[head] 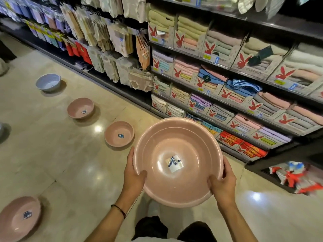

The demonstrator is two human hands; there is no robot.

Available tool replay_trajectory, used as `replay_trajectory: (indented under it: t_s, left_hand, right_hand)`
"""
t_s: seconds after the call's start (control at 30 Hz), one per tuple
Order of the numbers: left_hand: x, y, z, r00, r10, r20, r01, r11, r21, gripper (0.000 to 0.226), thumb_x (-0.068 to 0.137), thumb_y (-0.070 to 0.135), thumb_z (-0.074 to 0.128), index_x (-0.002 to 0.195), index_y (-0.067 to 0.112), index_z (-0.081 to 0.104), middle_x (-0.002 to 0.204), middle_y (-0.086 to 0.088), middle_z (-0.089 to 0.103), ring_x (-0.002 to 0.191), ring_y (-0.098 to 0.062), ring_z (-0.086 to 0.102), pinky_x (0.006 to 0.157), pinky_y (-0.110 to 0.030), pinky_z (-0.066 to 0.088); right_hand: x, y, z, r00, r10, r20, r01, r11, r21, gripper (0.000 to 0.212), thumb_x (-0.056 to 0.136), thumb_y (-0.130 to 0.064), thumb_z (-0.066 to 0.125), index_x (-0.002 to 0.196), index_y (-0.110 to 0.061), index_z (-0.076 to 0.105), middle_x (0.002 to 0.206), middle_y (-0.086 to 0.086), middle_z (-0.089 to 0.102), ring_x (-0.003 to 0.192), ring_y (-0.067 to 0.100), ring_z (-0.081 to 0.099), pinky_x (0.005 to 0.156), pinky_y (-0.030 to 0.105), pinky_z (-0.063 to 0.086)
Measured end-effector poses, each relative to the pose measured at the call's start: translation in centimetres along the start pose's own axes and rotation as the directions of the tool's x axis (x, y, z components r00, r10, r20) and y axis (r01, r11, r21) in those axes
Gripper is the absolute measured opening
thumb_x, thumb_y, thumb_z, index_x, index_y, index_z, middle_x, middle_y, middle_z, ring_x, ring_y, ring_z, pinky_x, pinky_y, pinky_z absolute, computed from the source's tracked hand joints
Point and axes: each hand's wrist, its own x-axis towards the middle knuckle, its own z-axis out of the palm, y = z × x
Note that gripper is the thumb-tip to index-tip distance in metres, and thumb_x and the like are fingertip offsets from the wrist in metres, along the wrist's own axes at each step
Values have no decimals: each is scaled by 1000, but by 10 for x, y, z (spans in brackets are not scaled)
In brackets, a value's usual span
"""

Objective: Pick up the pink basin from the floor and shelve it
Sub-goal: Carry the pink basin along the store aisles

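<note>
Head view
Pink basin (178,161): off the floor, held level at about waist height, mouth up, in front of the towel shelves (244,81); paper label (174,163) lies in its bottom.
Left hand (133,173): clamped on the near-left rim, thumb inside, fingers beneath.
Right hand (222,182): clamped on the near-right rim the same way.
Why two hands: opposite holds keep a wide, shallow basin from tipping.
Floor (52,154): three more pink basins and a blue basin (48,82) sit in a row, well apart.
Stage (judged): pickup done, shelving not yet.
Shelf slot: none visible; shelves full of towels.
</note>
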Motion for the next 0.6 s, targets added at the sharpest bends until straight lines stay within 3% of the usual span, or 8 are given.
replay_trajectory:
  t_s: [0.07, 0.13, 0.33, 0.47, 0.6]
  left_hand:
    - [15, 2, 4, 1000, -16, -3, 17, 1000, 15, 106, 84, -19, 63, 159, 49, 30, 150, 13, 54, 134, -11, 56, 111, -52, 50]
    - [27, 2, 10, 1000, -22, 2, 22, 999, 39, 108, 83, -18, 64, 158, 52, 30, 150, 16, 53, 133, -6, 55, 111, -49, 51]
    - [60, -7, 35, 999, -34, -20, 36, 996, 84, 104, 82, -20, 62, 159, 42, 32, 151, 12, 53, 136, -10, 54, 112, -49, 50]
    - [74, -5, 62, 997, -45, -68, 50, 996, 75, 99, 84, -21, 63, 162, 32, 32, 153, 7, 52, 137, -12, 54, 113, -48, 49]
    - [86, -16, 90, 994, -65, -84, 72, 994, 83, 97, 87, -17, 67, 160, 37, 32, 143, 23, 58, 131, -1, 57, 106, -29, 54]
  right_hand:
    - [10, 1, 6, 1000, -6, 6, 6, 1000, 10, 88, 75, 12, 80, 143, -40, 57, 121, -19, 70, 110, 2, 68, 83, 33, 64]
    - [24, 2, 10, 1000, -6, 15, 5, 1000, 28, 88, 75, 12, 80, 143, -40, 57, 123, -15, 71, 112, 6, 69, 83, 31, 64]
    - [78, 18, 12, 994, 87, 66, -89, 996, 31, 82, 82, 10, 76, 147, -35, 54, 129, -7, 70, 114, 14, 70, 91, 47, 63]
    - [119, 27, 1, 976, 157, 152, -158, 987, -5, 93, 84, 9, 76, 160, -30, 41, 144, -1, 62, 129, 23, 63, 101, 53, 58]
    - [166, 36, -4, 958, 159, 240, -137, 985, -107, 91, 85, 7, 76, 161, -26, 38, 156, 3, 53, 142, 27, 51, 111, 59, 48]
